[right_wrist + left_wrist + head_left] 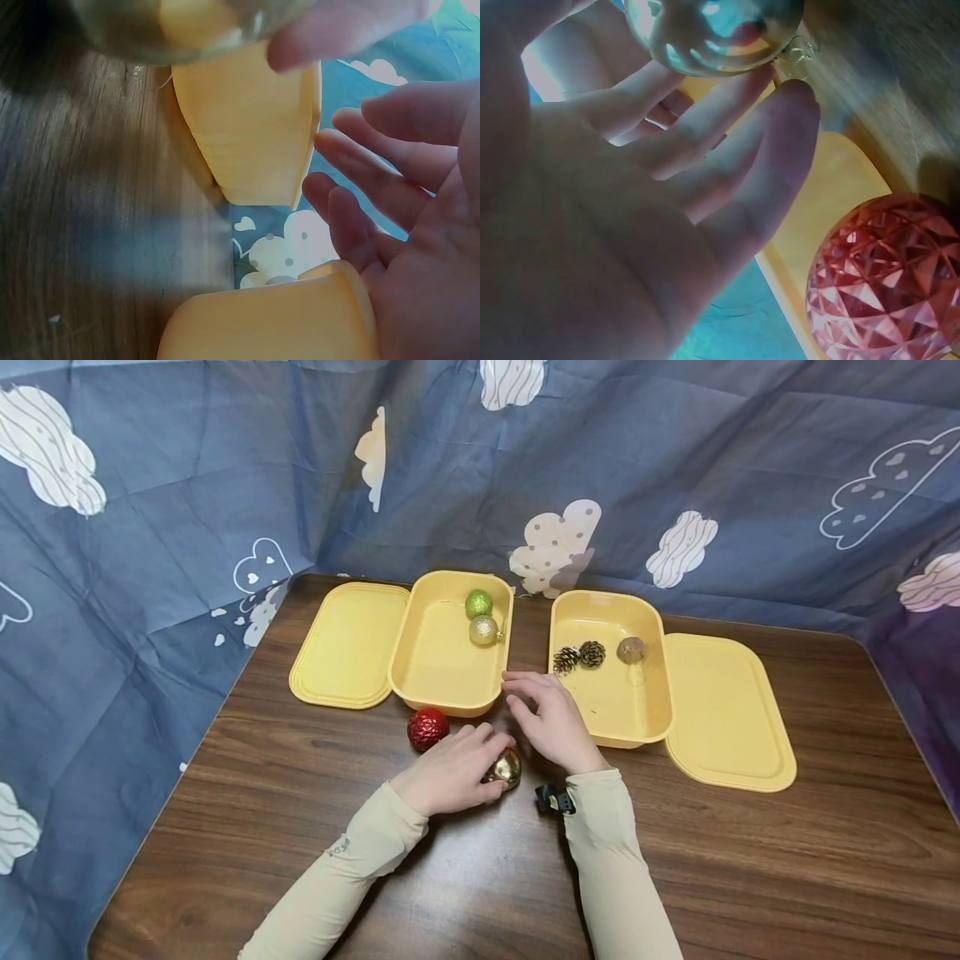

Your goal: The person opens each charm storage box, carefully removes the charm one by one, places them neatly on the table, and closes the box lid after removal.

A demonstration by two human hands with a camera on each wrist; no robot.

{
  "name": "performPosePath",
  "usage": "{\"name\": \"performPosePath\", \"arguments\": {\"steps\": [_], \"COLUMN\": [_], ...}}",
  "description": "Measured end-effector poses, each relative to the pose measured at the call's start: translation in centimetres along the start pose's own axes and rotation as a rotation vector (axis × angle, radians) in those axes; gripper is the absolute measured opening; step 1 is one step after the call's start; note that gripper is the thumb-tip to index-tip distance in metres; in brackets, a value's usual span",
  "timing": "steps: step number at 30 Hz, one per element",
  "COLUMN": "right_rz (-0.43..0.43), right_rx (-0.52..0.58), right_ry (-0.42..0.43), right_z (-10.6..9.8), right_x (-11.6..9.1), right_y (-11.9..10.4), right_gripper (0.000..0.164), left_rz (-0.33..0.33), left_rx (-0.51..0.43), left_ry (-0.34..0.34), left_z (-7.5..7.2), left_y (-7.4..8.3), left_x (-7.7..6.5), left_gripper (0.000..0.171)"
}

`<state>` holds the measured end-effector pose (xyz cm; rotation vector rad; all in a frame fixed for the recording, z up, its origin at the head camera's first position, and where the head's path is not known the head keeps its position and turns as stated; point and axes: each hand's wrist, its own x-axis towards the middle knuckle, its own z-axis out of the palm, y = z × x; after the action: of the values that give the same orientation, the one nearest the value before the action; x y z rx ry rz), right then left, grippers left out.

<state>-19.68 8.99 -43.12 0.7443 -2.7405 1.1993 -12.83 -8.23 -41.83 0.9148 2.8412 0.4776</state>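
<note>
A shiny gold bauble point(507, 768) is on the table side of the left box, between the thumb and fingers of my left hand point(457, 770), which grips it. In the left wrist view the bauble point(714, 34) meets the fingertips. Just left of those fingers lies a faceted red bauble point(427, 729). My right hand point(553, 720) holds nothing; its fingers are loosely bent between the two boxes. Its fingertips are at the near right corner of the left yellow box point(450, 700); whether they touch it I cannot tell.
Inside the left box are a green glittery bauble point(478, 603) and a pale gold one point(483, 630). The right yellow box point(622, 727) holds two pine cones point(592, 654) and a brownish ball point(631, 650). Yellow lids point(348, 643) lie outside both boxes. A patterned blue cloth point(450, 485) hangs behind.
</note>
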Motion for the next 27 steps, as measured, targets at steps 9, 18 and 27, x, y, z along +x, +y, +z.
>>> {"name": "performPosePath", "arguments": {"steps": [9,18,27], "right_rz": [-0.002,-0.025,-0.015], "right_rx": [0.023,0.070,0.027], "right_ry": [0.004,0.056,-0.013], "right_z": [-0.14,-0.66,-0.29], "right_x": [-0.07,-0.08,-0.10], "right_y": [0.09,0.15,0.26], "right_gripper": [0.026,0.027,0.028], "left_rz": [0.011,0.012,0.011], "left_rx": [0.001,-0.006,-0.025], "left_ry": [0.020,0.035,0.036], "left_z": [0.28,0.38,0.22], "left_y": [-0.07,-0.05,-0.07], "left_x": [0.08,0.23,0.25], "left_gripper": [0.048,0.049,0.054]}}
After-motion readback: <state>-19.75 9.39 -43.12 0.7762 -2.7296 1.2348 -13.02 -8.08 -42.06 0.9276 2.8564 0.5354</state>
